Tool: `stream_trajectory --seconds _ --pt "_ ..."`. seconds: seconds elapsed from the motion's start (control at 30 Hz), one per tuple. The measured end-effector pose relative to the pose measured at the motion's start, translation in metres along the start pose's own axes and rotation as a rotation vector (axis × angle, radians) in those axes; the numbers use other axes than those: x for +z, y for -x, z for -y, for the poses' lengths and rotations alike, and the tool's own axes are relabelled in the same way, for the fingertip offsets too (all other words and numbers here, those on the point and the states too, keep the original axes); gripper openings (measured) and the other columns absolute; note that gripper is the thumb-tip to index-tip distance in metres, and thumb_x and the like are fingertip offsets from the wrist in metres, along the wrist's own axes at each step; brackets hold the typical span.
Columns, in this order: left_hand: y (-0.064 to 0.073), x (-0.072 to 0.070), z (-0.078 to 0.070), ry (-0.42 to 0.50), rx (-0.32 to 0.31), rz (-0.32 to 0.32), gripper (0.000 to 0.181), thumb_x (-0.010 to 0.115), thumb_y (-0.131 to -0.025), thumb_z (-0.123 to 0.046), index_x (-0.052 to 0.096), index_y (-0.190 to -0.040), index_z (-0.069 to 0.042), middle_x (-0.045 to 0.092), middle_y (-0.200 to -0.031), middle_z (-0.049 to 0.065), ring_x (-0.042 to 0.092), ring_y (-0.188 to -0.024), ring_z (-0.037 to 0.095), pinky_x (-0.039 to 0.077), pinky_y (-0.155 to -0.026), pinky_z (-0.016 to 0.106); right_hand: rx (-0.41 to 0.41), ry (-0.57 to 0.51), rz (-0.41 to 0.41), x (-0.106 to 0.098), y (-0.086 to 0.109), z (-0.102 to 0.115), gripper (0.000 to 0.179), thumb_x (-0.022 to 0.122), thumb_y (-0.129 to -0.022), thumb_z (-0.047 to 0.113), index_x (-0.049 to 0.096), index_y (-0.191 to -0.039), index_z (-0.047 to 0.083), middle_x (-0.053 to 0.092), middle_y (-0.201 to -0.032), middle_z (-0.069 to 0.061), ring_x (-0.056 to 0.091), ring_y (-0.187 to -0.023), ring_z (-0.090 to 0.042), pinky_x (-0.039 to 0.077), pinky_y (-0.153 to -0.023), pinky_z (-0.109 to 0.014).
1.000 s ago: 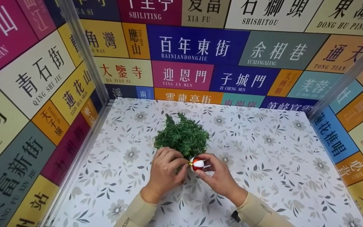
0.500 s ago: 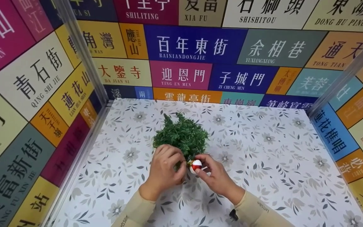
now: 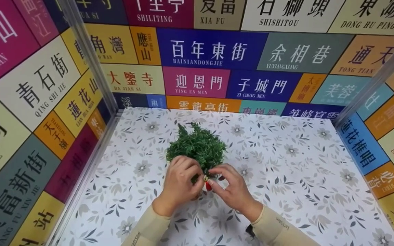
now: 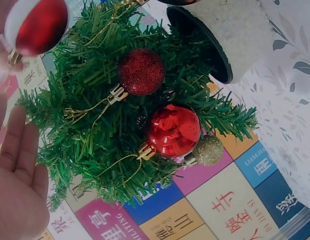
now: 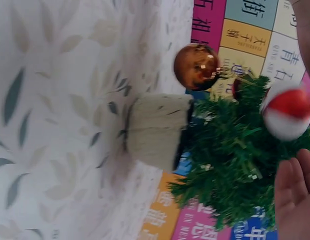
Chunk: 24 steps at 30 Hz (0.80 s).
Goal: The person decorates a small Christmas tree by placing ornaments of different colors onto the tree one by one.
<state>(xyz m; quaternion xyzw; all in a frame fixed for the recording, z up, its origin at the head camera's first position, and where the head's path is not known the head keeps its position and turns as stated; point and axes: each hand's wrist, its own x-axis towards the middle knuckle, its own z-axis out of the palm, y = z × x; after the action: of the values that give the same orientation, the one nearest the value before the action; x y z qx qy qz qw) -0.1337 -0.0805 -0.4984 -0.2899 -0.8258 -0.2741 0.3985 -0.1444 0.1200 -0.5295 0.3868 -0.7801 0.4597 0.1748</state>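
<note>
A small artificial Christmas tree [image 3: 197,145] stands tilted in front of me, its pale base [image 5: 157,131] low in the right wrist view. My left hand [image 3: 180,174] pinches the gold string of a red-and-white bauble [image 4: 42,25] between thumb and forefinger, beside the near branches. Only a red part of that bauble shows in the head view, just below the gold cap. My right hand [image 3: 236,191] is close on its right, forefinger and thumb spread apart, thumb tip overlapping the bauble.
On the tree hang a glittery dark-red bauble [image 4: 141,71], a shiny red bauble [image 4: 174,130], a small gold bauble [image 4: 208,150] and a copper bauble [image 5: 196,66]. A floral cloth [image 3: 286,171] covers the table. Sign-patterned walls [image 3: 210,49] enclose its back and sides.
The bauble has gone from between my right fingers to hanging lower, at the left fingertips. My right thumb and forefinger have parted. My left hand and the tree have hardly moved.
</note>
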Motion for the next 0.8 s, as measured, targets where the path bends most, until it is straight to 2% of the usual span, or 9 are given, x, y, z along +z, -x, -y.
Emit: stream_trajectory --seconds 0.17,0.33,0.6,0.8 --pt "0.0 0.001 0.0 0.001 -0.003 -0.015 0.008 0.061 -0.074 -0.016 0.059 -0.067 -0.019 0.057 -0.079 -0.006 0.054 -0.078 0.017 0.039 -0.084 0.037 -0.086 0.054 -0.054 0.007 -0.008 -0.002 0.024 0.069 -0.081 0.013 0.065 -0.104 0.019 0.057 -0.109 0.004 0.053 -0.092 -0.011 0.047 -0.069 -0.025" --pt "0.0 0.002 0.001 0.012 -0.005 -0.026 0.006 0.062 -0.073 -0.016 0.061 -0.068 -0.018 0.057 -0.08 -0.006 0.053 -0.077 0.016 0.04 -0.084 0.038 -0.117 0.083 -0.081 0.012 -0.013 0.0 0.022 0.068 -0.08 0.013 0.064 -0.099 0.023 0.057 -0.107 0.004 0.053 -0.092 -0.011 0.045 -0.073 -0.022" --pt "0.002 0.001 0.003 -0.002 -0.024 0.0 0.006 0.064 -0.073 -0.018 0.062 -0.067 -0.018 0.057 -0.08 -0.006 0.053 -0.078 0.016 0.038 -0.085 0.036 -0.116 0.076 -0.099 0.014 -0.016 -0.001 0.019 0.066 -0.082 0.011 0.067 -0.096 0.024 0.061 -0.101 0.006 0.054 -0.087 -0.009 0.048 -0.065 -0.026" --pt "0.005 -0.001 0.005 -0.025 -0.022 0.03 0.007 0.062 -0.072 -0.016 0.061 -0.065 -0.018 0.057 -0.079 -0.005 0.053 -0.078 0.018 0.038 -0.087 0.037 -0.098 0.045 -0.087 0.013 -0.014 -0.002 0.017 0.065 -0.083 0.007 0.067 -0.095 0.02 0.062 -0.099 0.005 0.054 -0.085 -0.009 0.046 -0.066 -0.024"
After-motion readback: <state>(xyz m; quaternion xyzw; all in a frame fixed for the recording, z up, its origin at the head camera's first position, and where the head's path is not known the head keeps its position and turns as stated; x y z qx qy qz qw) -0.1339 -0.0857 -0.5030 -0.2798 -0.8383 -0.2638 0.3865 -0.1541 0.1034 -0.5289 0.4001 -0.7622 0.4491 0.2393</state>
